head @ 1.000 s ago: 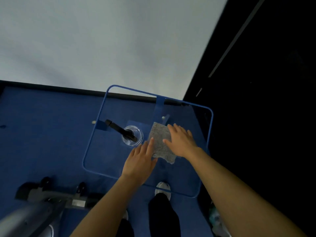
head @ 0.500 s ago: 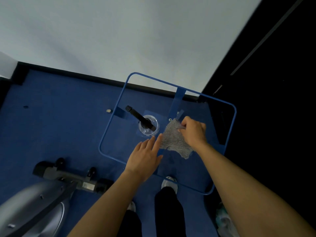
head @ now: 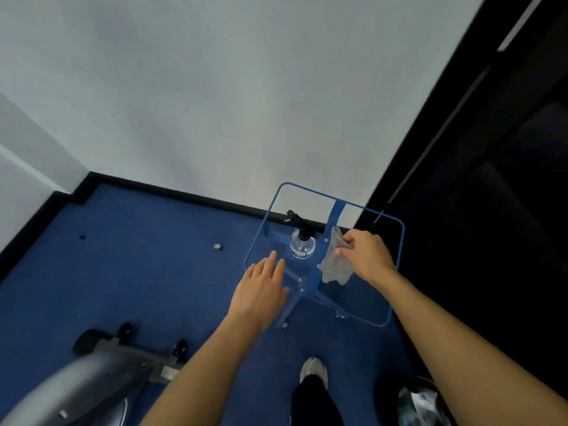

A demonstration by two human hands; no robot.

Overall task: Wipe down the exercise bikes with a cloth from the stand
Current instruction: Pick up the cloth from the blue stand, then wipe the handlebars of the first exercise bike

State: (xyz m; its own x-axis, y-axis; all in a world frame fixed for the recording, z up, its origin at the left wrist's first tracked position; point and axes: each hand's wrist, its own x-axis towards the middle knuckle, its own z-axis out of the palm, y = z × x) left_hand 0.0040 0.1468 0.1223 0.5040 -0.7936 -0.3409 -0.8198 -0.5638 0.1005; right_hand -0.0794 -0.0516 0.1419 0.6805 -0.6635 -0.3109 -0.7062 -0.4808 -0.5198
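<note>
At the lower left edge of the view the grey shell and black stabiliser foot of an exercise bike (head: 101, 361) stand on the blue carpet (head: 138, 272), well apart from the stand, and nothing touches the bike. Further right the left hand (head: 261, 290) hovers flat and palm down over the near left corner of the stand (head: 396, 272), a clear top in a blue rim; its fingers are spread and straight and hold nothing. Just beyond its fingertips, toward the far left part of the top, a clear spray bottle (head: 302, 245) with a black trigger head stands upright. Right of the bottle, the grey cloth (head: 336, 265) hangs near the middle of the top, pinched at its upper edge by the right hand (head: 368, 256), fingers curled closed on it; whether its lower corner touches the surface cannot be told. The step in hand looks like taking the cloth from the stand. The next move likely calls for lifting the cloth clear, perhaps reaching the free left hand to the bottle, then turning left toward the bike to begin wiping
</note>
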